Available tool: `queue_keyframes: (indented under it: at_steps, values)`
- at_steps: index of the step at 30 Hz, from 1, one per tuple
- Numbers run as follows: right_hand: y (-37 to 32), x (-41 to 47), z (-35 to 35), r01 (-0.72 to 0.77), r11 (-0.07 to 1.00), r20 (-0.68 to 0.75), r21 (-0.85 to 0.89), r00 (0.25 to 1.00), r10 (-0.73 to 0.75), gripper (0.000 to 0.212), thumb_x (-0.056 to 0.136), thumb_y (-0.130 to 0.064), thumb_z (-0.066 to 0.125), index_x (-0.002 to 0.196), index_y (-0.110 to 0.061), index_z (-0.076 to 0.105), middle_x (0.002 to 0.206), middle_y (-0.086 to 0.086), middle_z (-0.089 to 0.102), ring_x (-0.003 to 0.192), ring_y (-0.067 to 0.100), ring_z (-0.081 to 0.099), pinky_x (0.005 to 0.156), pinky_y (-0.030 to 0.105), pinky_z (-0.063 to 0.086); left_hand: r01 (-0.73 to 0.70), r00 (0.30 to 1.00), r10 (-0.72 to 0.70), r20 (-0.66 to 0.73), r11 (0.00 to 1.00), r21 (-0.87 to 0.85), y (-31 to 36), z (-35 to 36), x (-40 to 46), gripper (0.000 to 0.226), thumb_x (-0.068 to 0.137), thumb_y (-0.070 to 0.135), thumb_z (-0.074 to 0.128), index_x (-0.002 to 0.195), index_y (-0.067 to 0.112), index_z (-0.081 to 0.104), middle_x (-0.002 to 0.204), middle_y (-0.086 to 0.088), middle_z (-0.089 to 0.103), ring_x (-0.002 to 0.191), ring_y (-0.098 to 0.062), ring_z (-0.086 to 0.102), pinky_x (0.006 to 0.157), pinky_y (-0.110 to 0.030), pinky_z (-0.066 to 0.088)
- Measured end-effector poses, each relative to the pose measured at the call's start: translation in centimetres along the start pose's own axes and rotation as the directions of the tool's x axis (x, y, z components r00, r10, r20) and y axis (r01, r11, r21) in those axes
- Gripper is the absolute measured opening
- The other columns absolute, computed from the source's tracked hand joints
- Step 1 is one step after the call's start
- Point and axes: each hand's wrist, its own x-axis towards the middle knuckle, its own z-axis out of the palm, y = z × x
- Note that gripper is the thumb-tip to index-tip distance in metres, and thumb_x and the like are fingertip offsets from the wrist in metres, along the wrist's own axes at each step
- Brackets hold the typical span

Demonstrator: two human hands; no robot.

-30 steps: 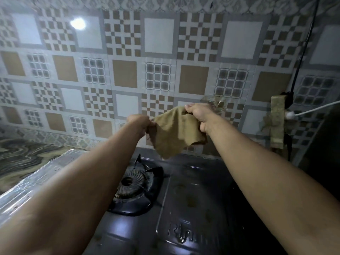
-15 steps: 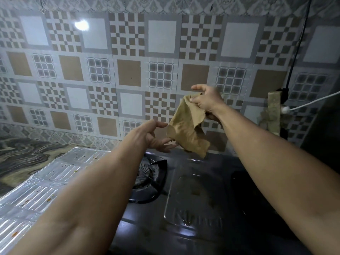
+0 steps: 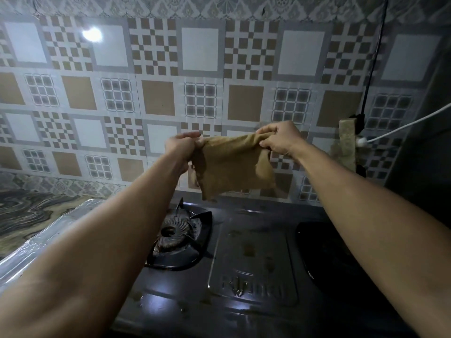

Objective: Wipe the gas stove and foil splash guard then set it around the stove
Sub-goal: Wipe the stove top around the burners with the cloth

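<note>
Both hands pinching cloth (image 3: 234, 164) by top corners: left hand (image 3: 181, 150), right hand (image 3: 280, 139). Stretched crosswise, hanging above stove (image 3: 253, 262), straight below the grip (right hand slightly higher). Foil guard (image 3: 46, 232) flat on tabletop, leftward, nearer left hand.

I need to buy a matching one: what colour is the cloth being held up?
The cloth is plain yellowish brown, seen in the head view.

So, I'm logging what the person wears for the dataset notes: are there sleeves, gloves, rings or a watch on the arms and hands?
None show. Both forearms are bare as far as the frame shows, with no sleeve edge in view. The left hand and right hand wear no gloves, and no ring, watch or bracelet is visible on either.
</note>
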Motion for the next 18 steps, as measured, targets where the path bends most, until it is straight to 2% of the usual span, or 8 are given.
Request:
queue_keyframes:
  at_steps: [3,6,9,11,13,16,18]
  values:
    - [0.2,0.2,0.2,-0.039,0.998,-0.014,0.048,0.999,0.039,0.026,0.085,-0.006,0.07,0.109,-0.015,0.072,0.102,-0.002,0.065,0.097,0.015,0.057,0.069,0.019,0.048,-0.12,0.993,0.119,0.017,0.976,0.18,1.2,-0.6,0.6,0.027,0.087,-0.006,0.061,0.101,0.016,0.069,0.111,-0.001,0.062,0.11,-0.022,0.057,0.096,-0.037,0.052]
    - [0.1,0.6,0.3,-0.064,0.992,0.014,0.107,0.998,0.063,0.026,0.087,-0.012,0.069,0.113,-0.012,0.07,0.109,0.0,0.065,0.095,0.012,0.054,0.08,0.024,0.045,-0.252,0.967,0.239,0.083,0.886,0.389,1.9,-1.1,1.1,0.034,0.086,-0.012,0.058,0.112,0.007,0.067,0.117,-0.003,0.06,0.109,-0.02,0.057,0.094,-0.033,0.053]
    - [0.0,0.9,0.6,-0.025,1.0,0.017,-0.017,1.0,0.025,0.028,0.087,-0.013,0.07,0.115,-0.008,0.07,0.113,0.002,0.067,0.094,0.012,0.057,0.083,0.024,0.044,-0.332,0.94,0.313,0.137,0.746,0.578,2.1,-1.5,1.3,0.035,0.087,-0.012,0.055,0.117,0.003,0.066,0.114,-0.007,0.063,0.102,-0.023,0.061,0.084,-0.034,0.057]
    - [0.1,0.9,0.8,0.013,0.99,0.024,-0.142,1.0,-0.01,0.029,0.083,-0.014,0.075,0.111,-0.008,0.071,0.109,0.003,0.069,0.092,0.014,0.06,0.078,0.025,0.046,-0.343,0.931,0.329,0.159,0.639,0.689,2.3,-1.6,1.4,0.031,0.088,-0.011,0.053,0.111,0.001,0.07,0.107,-0.012,0.068,0.096,-0.027,0.065,0.081,-0.039,0.059]
    - [0.1,1.0,0.9,0.039,0.97,0.044,-0.238,0.999,-0.029,0.03,0.078,-0.014,0.079,0.107,-0.01,0.073,0.104,0.002,0.069,0.089,0.015,0.061,0.073,0.025,0.047,-0.333,0.931,0.328,0.16,0.583,0.741,2.4,-1.6,1.4,0.029,0.088,-0.01,0.051,0.106,-0.001,0.072,0.1,-0.015,0.069,0.09,-0.029,0.067,0.078,-0.041,0.06]
    - [0.0,1.2,0.6,0.024,0.955,0.076,-0.297,0.997,-0.002,0.026,0.076,-0.018,0.081,0.1,-0.013,0.074,0.099,0.0,0.069,0.09,0.017,0.062,0.077,0.03,0.05,-0.311,0.939,0.31,0.152,0.568,0.762,2.6,-1.7,1.5,0.026,0.088,-0.008,0.05,0.102,-0.004,0.072,0.093,-0.014,0.068,0.089,-0.03,0.066,0.081,-0.042,0.058]
    - [-0.1,1.4,0.2,-0.02,0.971,0.098,-0.237,0.994,0.045,0.022,0.079,-0.019,0.078,0.098,-0.01,0.073,0.098,0.002,0.067,0.091,0.018,0.06,0.079,0.035,0.051,-0.28,0.958,0.236,0.165,0.624,0.73,2.8,-1.8,1.3,0.021,0.089,-0.005,0.05,0.092,-0.005,0.071,0.085,-0.011,0.065,0.085,-0.027,0.062,0.081,-0.04,0.056]
